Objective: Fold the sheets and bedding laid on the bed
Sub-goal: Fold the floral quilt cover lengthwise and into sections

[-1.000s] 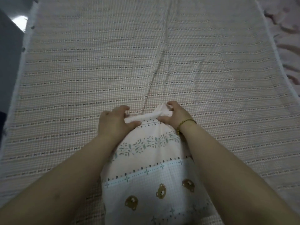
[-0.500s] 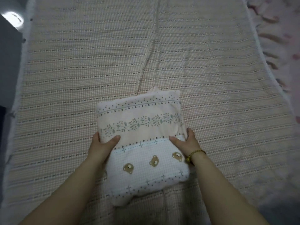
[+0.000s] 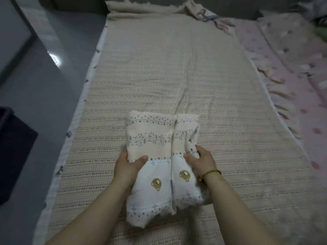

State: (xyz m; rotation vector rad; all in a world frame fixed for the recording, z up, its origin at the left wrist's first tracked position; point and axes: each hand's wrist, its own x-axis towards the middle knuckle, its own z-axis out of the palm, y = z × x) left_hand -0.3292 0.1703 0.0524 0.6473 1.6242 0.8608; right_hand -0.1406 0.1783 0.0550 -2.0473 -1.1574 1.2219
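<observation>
1. So, far left, a dark box (image 3: 12,156) is seen on the floor (image 3: 44,85).
2. The left grip (image 3: 128,165) is curled round the folded bear-print bedding (image 3: 155,138), thumb on top.
3. That bundle is found over the middle of the striped sheet (image 3: 238,112).
4. The right grip (image 3: 200,159) is clamped on its right fold.
5. Pink bedding (image 3: 292,82) is spread far right.

Counting one bear-print bundle (image 3: 155,138), folded, just the one. Two printed bears (image 3: 156,183) showing on it. Two hands here: left hand (image 3: 127,165), right hand (image 3: 201,160). One gold bracelet (image 3: 211,173), just behind the right hand. Underneath, one striped sheet (image 3: 159,76), spread flat. Off to the right, one pink spotted cover (image 3: 292,85). Far end, one crumpled cloth (image 3: 203,13). And one dark box (image 3: 12,152) down on the floor (image 3: 53,103).
</observation>
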